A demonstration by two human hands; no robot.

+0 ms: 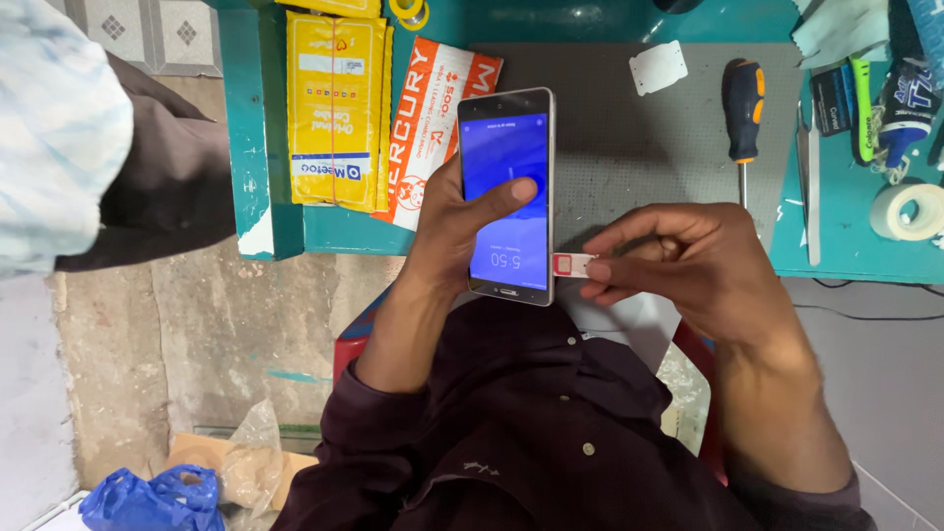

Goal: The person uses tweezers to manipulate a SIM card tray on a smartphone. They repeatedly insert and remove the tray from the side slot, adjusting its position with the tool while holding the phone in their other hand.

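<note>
My left hand (454, 221) grips a silver smartphone (507, 192) upright, its blue screen lit, with my thumb lying across the glass. My right hand (678, 261) pinches a small red and white card tray (571, 264) between thumb and fingers. The tray's end touches the phone's right edge near the bottom. Both hands hover above my lap, just in front of the teal workbench (251, 128).
On the bench lie a grey mat (639, 147), a yellow packet (334, 98), an orange and white packet (428, 118), an orange-handled screwdriver (743, 108), a small white card (658, 67), tweezers (812, 187) and a tape roll (910, 210). Another person's sleeve (59, 128) is at the left. A blue bag (152, 500) lies on the floor.
</note>
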